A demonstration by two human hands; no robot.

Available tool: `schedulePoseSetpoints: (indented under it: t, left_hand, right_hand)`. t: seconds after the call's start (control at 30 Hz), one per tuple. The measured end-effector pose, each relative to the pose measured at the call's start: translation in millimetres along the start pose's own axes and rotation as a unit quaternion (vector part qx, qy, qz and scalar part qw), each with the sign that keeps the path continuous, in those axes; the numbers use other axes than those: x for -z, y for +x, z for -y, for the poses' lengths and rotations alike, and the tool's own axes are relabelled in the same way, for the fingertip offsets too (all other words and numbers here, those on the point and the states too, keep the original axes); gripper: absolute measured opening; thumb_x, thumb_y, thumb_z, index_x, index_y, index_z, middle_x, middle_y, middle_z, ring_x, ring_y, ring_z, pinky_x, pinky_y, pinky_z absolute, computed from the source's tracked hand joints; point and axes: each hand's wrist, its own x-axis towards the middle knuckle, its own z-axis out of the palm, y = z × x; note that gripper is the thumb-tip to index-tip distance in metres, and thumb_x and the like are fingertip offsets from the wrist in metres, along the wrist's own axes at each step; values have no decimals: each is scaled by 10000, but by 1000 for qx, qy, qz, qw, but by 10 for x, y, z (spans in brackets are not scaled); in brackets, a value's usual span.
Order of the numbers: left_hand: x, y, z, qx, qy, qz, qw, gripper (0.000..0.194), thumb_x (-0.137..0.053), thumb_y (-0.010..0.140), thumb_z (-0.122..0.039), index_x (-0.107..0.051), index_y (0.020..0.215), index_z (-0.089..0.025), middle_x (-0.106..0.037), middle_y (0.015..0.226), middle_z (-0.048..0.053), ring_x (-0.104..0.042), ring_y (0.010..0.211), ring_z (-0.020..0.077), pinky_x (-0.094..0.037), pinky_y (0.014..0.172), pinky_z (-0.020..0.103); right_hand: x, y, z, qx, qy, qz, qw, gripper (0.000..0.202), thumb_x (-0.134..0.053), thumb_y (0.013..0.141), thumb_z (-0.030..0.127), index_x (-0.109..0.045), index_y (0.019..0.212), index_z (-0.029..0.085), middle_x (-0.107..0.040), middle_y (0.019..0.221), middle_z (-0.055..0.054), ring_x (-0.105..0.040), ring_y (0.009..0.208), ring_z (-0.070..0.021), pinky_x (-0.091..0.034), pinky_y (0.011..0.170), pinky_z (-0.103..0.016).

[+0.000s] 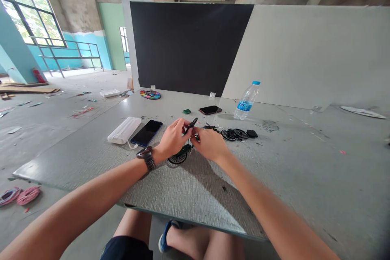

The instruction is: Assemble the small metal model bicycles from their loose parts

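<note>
My left hand [171,139], wearing a watch [147,157] on its wrist, is closed around a small model bicycle [178,157]. A black spoked wheel and part of a dark green frame show beneath the fingers. A slim black part [192,124] sticks up between my left fingertips. My right hand [211,142] pinches at the same model from the other side; its fingertips hide what they grip. Just beyond my right hand lie loose black bicycle parts [234,134], with small wheels among them.
Left of my hands are a dark phone [147,133] and a white power bank [124,130]. Farther back lie a small green piece [187,111], another phone [210,109] and a colourful palette [150,94]. A water bottle [246,100] stands at right, before an upright black panel [191,48].
</note>
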Motion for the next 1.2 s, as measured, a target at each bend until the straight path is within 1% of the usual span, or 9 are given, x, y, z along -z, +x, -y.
schedulePoseSetpoints:
  t: [0.13, 0.33, 0.5, 0.6, 0.7, 0.87, 0.97, 1.07, 1.2]
  left_hand:
    - [-9, -9, -4, -1, -7, -1, 1000, 60, -591, 923, -207, -585, 980, -189, -650, 901, 20, -599, 752, 131, -505, 712, 272]
    - [-10, -14, 3, -2, -11, 2, 1000, 70, -589, 925, -215, -585, 989, -188, -646, 893, 19, -595, 748, 131, -504, 711, 279]
    - [-27, -13, 10, 8, -13, -10, 1000, 58, -602, 917, -214, -582, 965, -189, -644, 880, 20, -595, 754, 134, -501, 723, 283]
    - [-28, -20, 8, 4, -19, -3, 1000, 58, -593, 917, -200, -582, 973, -188, -640, 876, 18, -592, 750, 133, -497, 717, 280]
    - [-26, -25, 8, 2, -11, 3, 1000, 53, -587, 926, -213, -584, 972, -187, -640, 883, 19, -589, 752, 134, -492, 716, 280]
    - [-30, -32, 18, 1, -10, -5, 1000, 54, -593, 930, -228, -579, 963, -187, -631, 872, 14, -586, 750, 131, -484, 706, 273]
    - [-22, -38, 18, 1, -14, 3, 1000, 68, -591, 930, -222, -586, 988, -186, -639, 893, 17, -589, 749, 128, -488, 700, 270]
    - [-16, -39, 14, 5, -11, 9, 1000, 64, -590, 932, -232, -587, 978, -188, -642, 891, 19, -591, 753, 132, -493, 709, 277]
    - [-24, -36, 10, 8, -13, -1, 1000, 60, -592, 930, -239, -580, 964, -192, -639, 883, 16, -588, 741, 129, -491, 700, 276]
  right_hand:
    - [22, 4, -12, -5, 26, -33, 999, 285, -416, 980, 394, -642, 1055, 236, -727, 815, -38, -660, 729, -204, -270, 571, -285]
    - [20, 8, -18, 4, 25, -6, 1000, 278, -417, 979, 370, -652, 1038, 233, -730, 819, -42, -663, 738, -206, -271, 566, -289]
    - [23, 14, -35, -4, 37, -36, 999, 275, -437, 967, 366, -643, 1094, 235, -723, 806, -29, -657, 724, -203, -283, 575, -287]
    - [16, 12, -34, 17, 46, -26, 998, 276, -427, 968, 356, -646, 1078, 227, -718, 787, -27, -647, 709, -193, -281, 573, -287]
    - [-4, 9, -38, 13, 31, -13, 999, 266, -431, 963, 365, -656, 1019, 233, -712, 771, -31, -638, 694, -194, -255, 558, -286]
    - [-13, 5, -44, 3, 34, -37, 999, 286, -437, 957, 381, -632, 1097, 225, -703, 776, -36, -625, 674, -191, -261, 562, -280]
    - [-8, 6, -33, 21, 42, -24, 999, 283, -433, 956, 368, -641, 1075, 218, -702, 774, -35, -619, 674, -188, -274, 567, -282]
    - [1, 4, -24, 12, 32, -15, 999, 292, -432, 956, 395, -662, 1025, 228, -702, 771, -38, -617, 673, -192, -274, 565, -285]
    - [17, -5, -24, -3, 23, -39, 999, 321, -425, 961, 426, -648, 1086, 232, -702, 761, -39, -615, 654, -198, -257, 556, -283]
